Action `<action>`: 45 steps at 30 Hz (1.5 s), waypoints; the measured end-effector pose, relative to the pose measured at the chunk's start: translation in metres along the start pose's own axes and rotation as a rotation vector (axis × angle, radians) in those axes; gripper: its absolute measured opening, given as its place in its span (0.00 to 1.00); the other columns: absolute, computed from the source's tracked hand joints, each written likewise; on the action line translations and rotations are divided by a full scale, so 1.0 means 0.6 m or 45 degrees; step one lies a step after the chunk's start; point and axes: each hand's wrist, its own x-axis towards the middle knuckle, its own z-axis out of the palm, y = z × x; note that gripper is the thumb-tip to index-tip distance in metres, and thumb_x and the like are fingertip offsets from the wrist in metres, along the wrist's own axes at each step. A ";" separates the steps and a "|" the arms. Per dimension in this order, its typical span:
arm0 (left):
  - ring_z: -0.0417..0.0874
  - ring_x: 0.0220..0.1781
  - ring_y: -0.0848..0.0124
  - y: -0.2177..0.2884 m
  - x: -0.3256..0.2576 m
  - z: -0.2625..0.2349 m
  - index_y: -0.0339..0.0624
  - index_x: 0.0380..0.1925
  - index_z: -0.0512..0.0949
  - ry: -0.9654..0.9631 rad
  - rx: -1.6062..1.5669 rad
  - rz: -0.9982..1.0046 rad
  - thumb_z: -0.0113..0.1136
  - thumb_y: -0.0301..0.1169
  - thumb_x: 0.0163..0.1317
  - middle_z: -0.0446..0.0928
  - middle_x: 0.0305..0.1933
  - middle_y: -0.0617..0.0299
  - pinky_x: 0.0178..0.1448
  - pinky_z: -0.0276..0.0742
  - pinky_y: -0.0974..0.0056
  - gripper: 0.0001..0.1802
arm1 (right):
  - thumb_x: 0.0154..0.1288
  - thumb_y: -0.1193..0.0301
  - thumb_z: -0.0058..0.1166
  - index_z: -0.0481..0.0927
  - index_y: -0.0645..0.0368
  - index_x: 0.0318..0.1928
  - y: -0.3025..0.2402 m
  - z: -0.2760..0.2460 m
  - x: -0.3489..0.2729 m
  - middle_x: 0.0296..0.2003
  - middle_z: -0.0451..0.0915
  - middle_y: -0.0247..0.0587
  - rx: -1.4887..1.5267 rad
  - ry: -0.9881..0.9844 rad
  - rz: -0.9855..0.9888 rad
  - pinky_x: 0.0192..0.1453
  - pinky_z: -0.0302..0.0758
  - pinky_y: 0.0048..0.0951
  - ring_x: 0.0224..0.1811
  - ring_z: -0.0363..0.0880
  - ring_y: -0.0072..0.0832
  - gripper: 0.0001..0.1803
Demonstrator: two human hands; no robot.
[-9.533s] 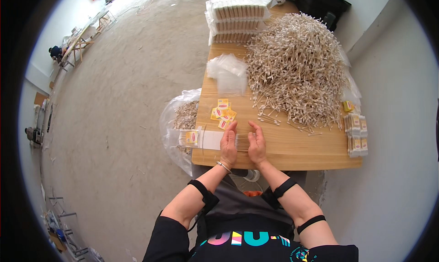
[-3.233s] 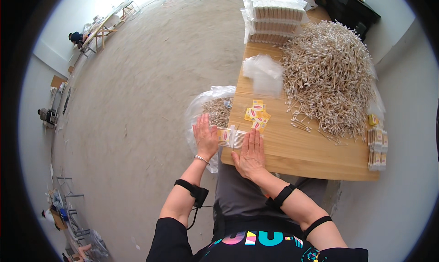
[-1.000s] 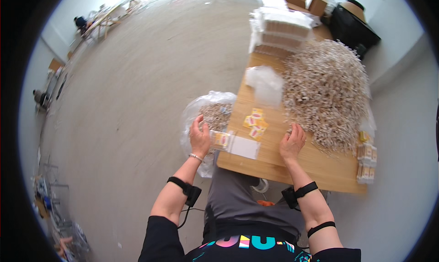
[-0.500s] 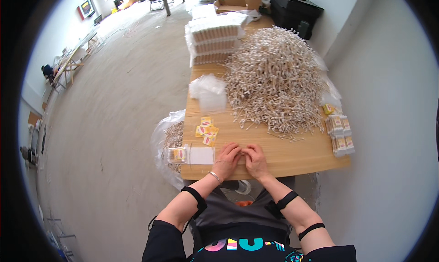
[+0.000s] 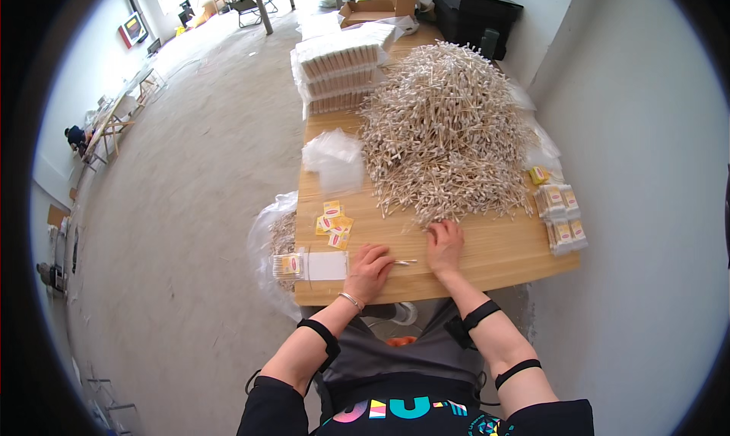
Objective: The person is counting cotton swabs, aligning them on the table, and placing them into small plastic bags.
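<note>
Left hand: fingers closed on a few cotton swabs, whose ends jut out to the right, low over the table. Right hand: fingers curled at the near edge of the swab pile; whether they grip any, I cannot tell. Change I record: hands together half a second ago, now apart, the right farther forward. White card: between left hand and filled packet, both unmoved on the table.

wooden table with swab heap and yellow cards
</note>
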 end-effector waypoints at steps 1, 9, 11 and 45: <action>0.74 0.53 0.56 0.000 0.000 0.000 0.42 0.34 0.80 0.008 -0.001 0.004 0.63 0.27 0.52 0.77 0.45 0.56 0.63 0.66 0.52 0.08 | 0.52 0.72 0.57 0.78 0.53 0.38 -0.016 0.005 -0.006 0.43 0.75 0.41 0.028 -0.063 -0.040 0.53 0.67 0.41 0.47 0.70 0.42 0.11; 0.73 0.49 0.56 0.009 0.000 -0.004 0.43 0.35 0.80 0.024 0.012 -0.058 0.63 0.26 0.51 0.75 0.41 0.57 0.58 0.69 0.55 0.09 | 0.53 0.74 0.54 0.80 0.55 0.41 -0.077 0.044 0.024 0.45 0.75 0.44 0.421 -0.404 -0.432 0.57 0.67 0.42 0.52 0.70 0.42 0.13; 0.73 0.47 0.56 0.011 0.002 -0.006 0.43 0.34 0.79 0.007 -0.016 -0.082 0.63 0.25 0.51 0.73 0.38 0.57 0.55 0.70 0.56 0.08 | 0.55 0.74 0.51 0.77 0.57 0.46 -0.057 0.055 0.050 0.48 0.74 0.46 0.179 -0.265 -0.536 0.59 0.67 0.42 0.54 0.69 0.43 0.16; 0.63 0.63 0.51 0.019 0.006 -0.009 0.38 0.52 0.70 0.181 0.147 -0.219 0.63 0.30 0.49 0.66 0.58 0.48 0.67 0.60 0.52 0.27 | 0.52 0.69 0.59 0.82 0.51 0.40 -0.086 0.005 0.004 0.45 0.77 0.34 0.075 -0.495 -0.367 0.60 0.63 0.40 0.55 0.68 0.36 0.12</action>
